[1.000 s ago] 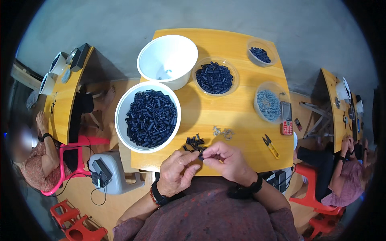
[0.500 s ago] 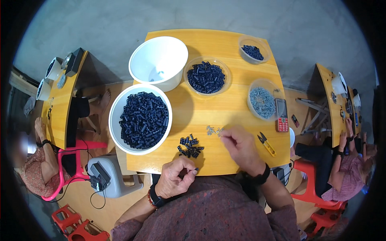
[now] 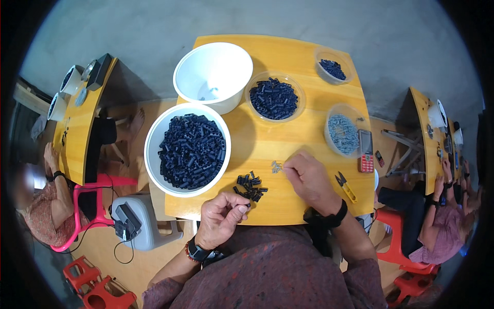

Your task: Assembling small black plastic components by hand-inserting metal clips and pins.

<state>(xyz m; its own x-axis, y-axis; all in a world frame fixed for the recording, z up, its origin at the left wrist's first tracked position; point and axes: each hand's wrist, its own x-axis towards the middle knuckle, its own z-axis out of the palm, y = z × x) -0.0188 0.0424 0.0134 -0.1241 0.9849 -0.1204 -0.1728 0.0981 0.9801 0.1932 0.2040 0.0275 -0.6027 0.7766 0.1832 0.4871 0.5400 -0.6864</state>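
Note:
My left hand (image 3: 220,220) is closed, thumb and forefinger pinching a small black plastic piece (image 3: 248,205) near the table's front edge. Just beyond it lies a loose pile of short black tubular pieces (image 3: 250,186). My right hand (image 3: 312,184) bends over the table with its fingertips beside a little heap of small silvery screw-like parts (image 3: 276,166). Its fingers are drawn together; whether anything sits between them is hidden. A white bucket (image 3: 150,147) full of black tubular pieces stands to the left, beyond my left hand.
Behind that bucket, a second white bucket (image 3: 213,72) leans over. Clear tubs hold black pieces (image 3: 275,99), smaller dark pieces (image 3: 333,69) and greyish parts (image 3: 343,133). Yellow-handled snips (image 3: 346,187) and a red keypad phone (image 3: 366,151) lie at right. People sit at tables on both sides.
The whole view has shifted slightly, so the table appears further right. My right fingertips have come closer over the silvery heap. My left thumb now lies straighter along the black piece.

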